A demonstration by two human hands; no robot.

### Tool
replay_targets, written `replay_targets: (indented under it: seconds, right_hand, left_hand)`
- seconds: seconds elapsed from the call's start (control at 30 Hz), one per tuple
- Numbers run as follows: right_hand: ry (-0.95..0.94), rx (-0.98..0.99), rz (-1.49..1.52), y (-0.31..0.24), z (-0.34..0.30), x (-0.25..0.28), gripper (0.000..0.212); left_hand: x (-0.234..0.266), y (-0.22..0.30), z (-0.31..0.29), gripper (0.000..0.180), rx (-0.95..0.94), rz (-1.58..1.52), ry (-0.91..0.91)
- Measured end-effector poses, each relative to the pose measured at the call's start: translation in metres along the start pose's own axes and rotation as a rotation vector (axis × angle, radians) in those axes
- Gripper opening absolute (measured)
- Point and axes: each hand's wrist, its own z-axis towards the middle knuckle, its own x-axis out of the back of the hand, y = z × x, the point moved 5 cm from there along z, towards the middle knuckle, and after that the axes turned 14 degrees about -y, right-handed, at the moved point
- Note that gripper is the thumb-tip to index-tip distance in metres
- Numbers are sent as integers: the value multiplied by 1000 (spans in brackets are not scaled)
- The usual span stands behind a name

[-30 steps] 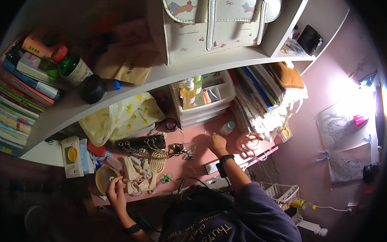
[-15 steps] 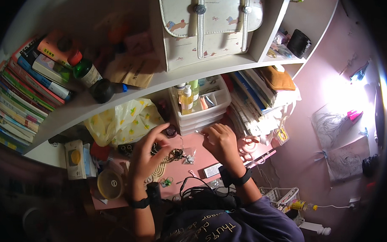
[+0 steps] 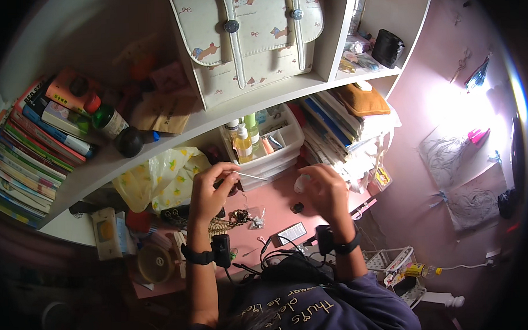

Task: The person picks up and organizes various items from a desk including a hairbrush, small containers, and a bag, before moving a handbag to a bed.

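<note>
My left hand (image 3: 214,187) pinches a thin white stick (image 3: 251,176) between thumb and fingertips, and it points right above the pink desk (image 3: 271,194). Level with it, my right hand (image 3: 327,189) has its fingers curled round a small whitish thing (image 3: 301,184), too blurred to name. A small dark object (image 3: 297,208) lies on the desk below the right hand. Between my forearms are a dark beaded strand (image 3: 238,216), a small clear bag (image 3: 256,217) with silvery bits, and a white-and-grey flat box (image 3: 291,234). Black bands with small devices sit on both wrists.
A white drawer organiser (image 3: 270,165) with bottles stands behind the hands. A stack of papers and books (image 3: 338,130) is to its right, a yellow-patterned plastic bag (image 3: 171,174) to its left. The white shelf (image 3: 256,95) overhangs the desk. Black cables (image 3: 267,255) loop near my body.
The left hand has closed from a spread pose and now pinches the white stick. The right hand has moved right, away from the left. The head view has shifted slightly.
</note>
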Motion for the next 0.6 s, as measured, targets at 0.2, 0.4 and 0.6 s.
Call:
replay_targets:
  seconds: [0.2, 0.4, 0.6]
  right_hand:
    - [163, -223, -93, 37, -33, 74, 12]
    - [223, -313, -200, 69, -55, 93, 6]
    - [199, -279, -165, 77, -46, 84, 5]
  left_hand:
    - [29, -38, -5, 14, 83, 86, 151]
    - [34, -62, 6, 11, 132, 311, 280]
    - [13, -75, 34, 9, 49, 523, 339]
